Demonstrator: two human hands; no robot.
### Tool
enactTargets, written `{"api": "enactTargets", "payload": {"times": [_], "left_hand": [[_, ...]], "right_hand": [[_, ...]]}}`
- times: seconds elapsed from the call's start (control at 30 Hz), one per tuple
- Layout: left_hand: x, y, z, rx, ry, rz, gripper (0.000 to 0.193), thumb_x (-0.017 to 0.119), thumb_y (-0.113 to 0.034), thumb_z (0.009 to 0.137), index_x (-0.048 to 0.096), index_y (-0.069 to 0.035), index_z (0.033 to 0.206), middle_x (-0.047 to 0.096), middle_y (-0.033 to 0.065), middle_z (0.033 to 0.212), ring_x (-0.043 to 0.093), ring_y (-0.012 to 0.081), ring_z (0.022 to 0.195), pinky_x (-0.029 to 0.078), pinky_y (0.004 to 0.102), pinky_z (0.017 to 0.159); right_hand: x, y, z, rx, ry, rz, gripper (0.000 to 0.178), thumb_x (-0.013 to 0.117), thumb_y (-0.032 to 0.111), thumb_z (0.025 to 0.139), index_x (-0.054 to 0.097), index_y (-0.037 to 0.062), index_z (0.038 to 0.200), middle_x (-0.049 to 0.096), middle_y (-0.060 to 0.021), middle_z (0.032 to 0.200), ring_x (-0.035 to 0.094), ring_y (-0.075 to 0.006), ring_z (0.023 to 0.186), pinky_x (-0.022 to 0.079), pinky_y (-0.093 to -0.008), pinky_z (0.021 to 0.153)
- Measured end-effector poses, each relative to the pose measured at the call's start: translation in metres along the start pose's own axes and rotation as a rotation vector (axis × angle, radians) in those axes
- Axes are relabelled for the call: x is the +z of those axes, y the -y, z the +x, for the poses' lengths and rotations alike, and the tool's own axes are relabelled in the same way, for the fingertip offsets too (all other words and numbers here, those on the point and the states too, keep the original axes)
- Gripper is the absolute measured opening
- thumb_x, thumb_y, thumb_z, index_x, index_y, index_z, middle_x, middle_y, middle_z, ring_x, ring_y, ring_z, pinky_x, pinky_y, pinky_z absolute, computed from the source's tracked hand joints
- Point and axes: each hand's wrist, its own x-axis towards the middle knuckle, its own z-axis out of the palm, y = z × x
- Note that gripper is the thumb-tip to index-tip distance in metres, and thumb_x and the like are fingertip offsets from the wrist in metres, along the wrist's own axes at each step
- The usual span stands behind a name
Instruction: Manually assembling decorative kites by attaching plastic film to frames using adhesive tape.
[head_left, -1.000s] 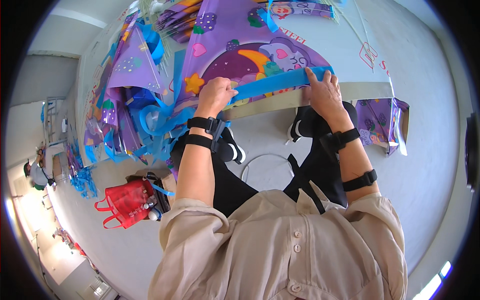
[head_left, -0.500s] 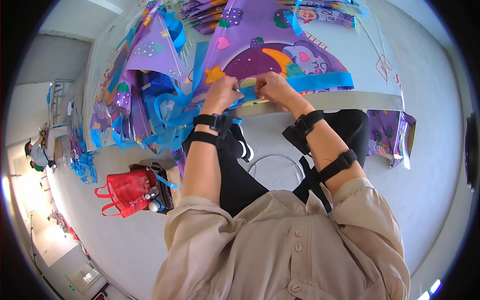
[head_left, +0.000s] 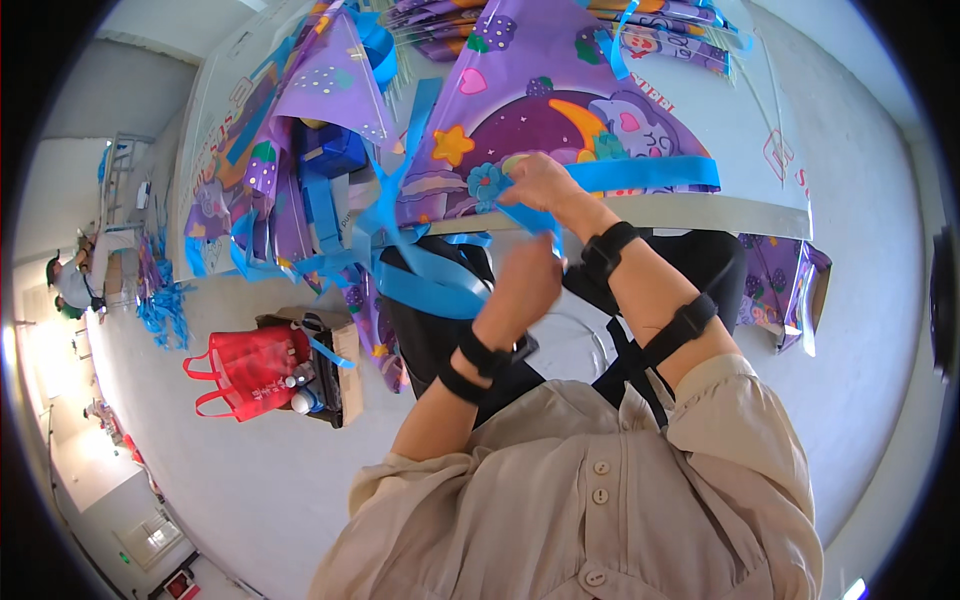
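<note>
My left hand (head_left: 528,285) hangs below the table edge (head_left: 640,212), fingers curled; I cannot tell what they grip. Towards one o'clock my right hand (head_left: 540,185) pinches the blue ribbon (head_left: 640,174) against the purple kite (head_left: 560,120), probably to keep it flat along the hem. The ribbon's long axis runs nine to three; the kite's tip points to twelve.

Bright, even daylight; glare lower left, heavy fisheye bend w/ black rim.
</note>
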Motion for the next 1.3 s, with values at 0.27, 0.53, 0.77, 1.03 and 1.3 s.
{"api": "enactTargets", "payload": {"times": [0.27,0.53,0.77,1.03,1.3], "left_hand": [[-0.071,0.014,0.035,0.053,-0.09,0.286,0.009,0.055,-0.009,0.08,0.06,-0.002,0.08,0.061,0.0207,0.073,0.061,0.0376,0.075,0.048,0.0471,0.064],[-0.076,0.058,0.106,0.008,0.321,0.142,0.025,0.06,-0.003,0.074,0.061,-0.001,0.099,0.062,0.013,0.076,0.06,0.0225,0.067,0.047,0.0337,0.06],[-0.085,0.058,0.114,-0.083,0.446,-0.054,0.007,0.062,-0.003,0.079,0.061,0.001,0.085,0.055,0.0062,0.064,0.053,0.0134,0.053,0.043,0.0288,0.05],[-0.079,0.047,0.121,-0.142,0.449,0.032,0.01,0.062,-0.005,0.082,0.057,0.002,0.079,0.053,0.0054,0.06,0.053,0.0126,0.049,0.043,0.0286,0.048],[-0.077,0.052,0.127,-0.184,0.47,0.047,0.018,0.065,-0.006,0.08,0.052,0.0,0.069,0.051,0.0048,0.055,0.055,0.013,0.044,0.042,0.0285,0.042]], "right_hand": [[0.003,-0.013,-0.003,0.136,-0.079,0.069,0.025,0.057,0.018,0.074,0.071,0.012,0.094,0.065,-0.017,0.102,0.061,-0.0357,0.1,0.05,-0.0407,0.085],[0.001,-0.007,-0.007,0.063,-0.115,-0.037,0.025,0.054,0.017,0.08,0.07,0.0095,0.098,0.064,-0.0147,0.11,0.058,-0.0313,0.108,0.046,-0.0395,0.091],[0.0,0.001,-0.016,-0.027,-0.067,-0.216,0.028,0.055,0.015,0.078,0.067,0.0032,0.1,0.063,-0.0191,0.108,0.057,-0.0344,0.108,0.047,-0.0396,0.091],[-0.028,-0.041,-0.014,-0.077,-0.199,-0.145,0.022,0.055,0.009,0.071,0.068,0.0003,0.086,0.065,-0.023,0.085,0.065,-0.0382,0.082,0.052,-0.0445,0.077],[-0.112,-0.118,-0.054,0.135,0.076,0.062,0.027,0.063,0.005,0.064,0.066,-0.0013,0.09,0.065,-0.015,0.075,0.063,-0.0229,0.069,0.047,-0.0338,0.062]]}}
